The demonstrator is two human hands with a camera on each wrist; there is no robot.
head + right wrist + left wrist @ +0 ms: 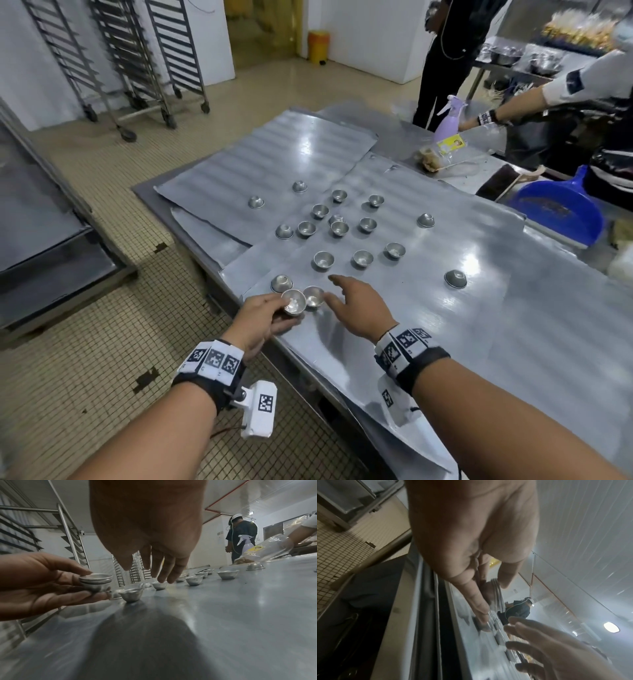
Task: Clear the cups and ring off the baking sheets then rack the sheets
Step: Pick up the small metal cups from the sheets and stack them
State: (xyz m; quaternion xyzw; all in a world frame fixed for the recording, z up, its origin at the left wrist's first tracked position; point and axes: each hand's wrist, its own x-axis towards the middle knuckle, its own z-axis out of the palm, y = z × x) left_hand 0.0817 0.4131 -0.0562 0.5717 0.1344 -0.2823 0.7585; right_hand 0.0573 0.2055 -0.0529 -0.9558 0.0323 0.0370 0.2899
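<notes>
The person is clearing the cups, and this step is far from finished, I think. The left hand is holding a small stack of nested cups at the near edge of the counter, with its fingers curled around the stack. The right hand is hovering just beside it, fingers apart and holding nothing. One loose cup is standing next to the stack, and many more are lying scattered over the baking sheets, some upright, some upside down. I cannot find the ring. The next move probably needs the right hand to pinch the nearest cup and drop it into the stack. The racks are waiting behind.
</notes>
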